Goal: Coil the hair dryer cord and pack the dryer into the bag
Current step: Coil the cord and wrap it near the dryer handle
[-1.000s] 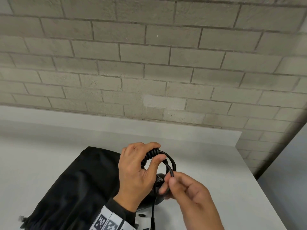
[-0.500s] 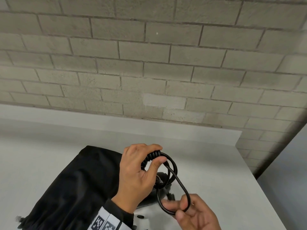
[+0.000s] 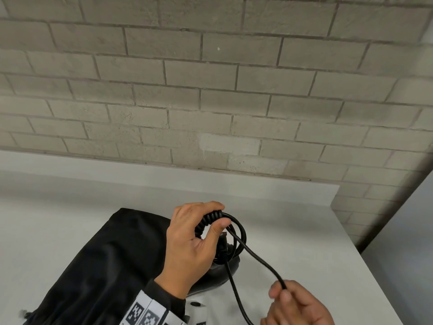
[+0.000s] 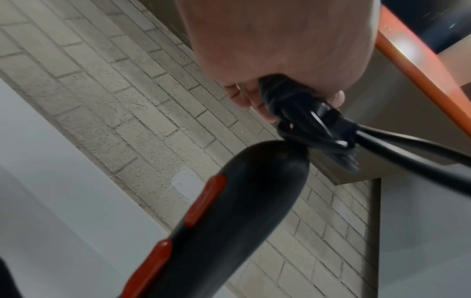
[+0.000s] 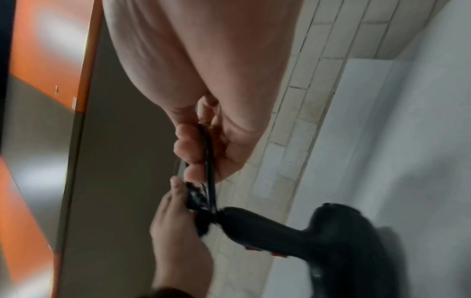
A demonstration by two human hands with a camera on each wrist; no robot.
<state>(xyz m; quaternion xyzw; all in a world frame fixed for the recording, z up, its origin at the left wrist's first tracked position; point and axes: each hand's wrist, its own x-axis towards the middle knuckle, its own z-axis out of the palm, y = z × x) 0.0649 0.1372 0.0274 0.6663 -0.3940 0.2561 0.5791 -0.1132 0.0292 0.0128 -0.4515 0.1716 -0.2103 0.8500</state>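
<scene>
The black bag [image 3: 89,266] is lying on the table [image 3: 293,231] at the left. Your left hand [image 3: 189,249] is gripping the coiled cord [image 3: 236,231] above the dryer [image 3: 218,275]; your right hand [image 3: 297,306], near right, is pinching a stretched loop.

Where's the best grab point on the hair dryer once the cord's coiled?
Probably the handle of the hair dryer: a long rounded bar, sticking up toward the left hand, which grips the cord coils at its end. Come from the side with the right hand, wrapping below the coils, clear of the red switches.
</scene>
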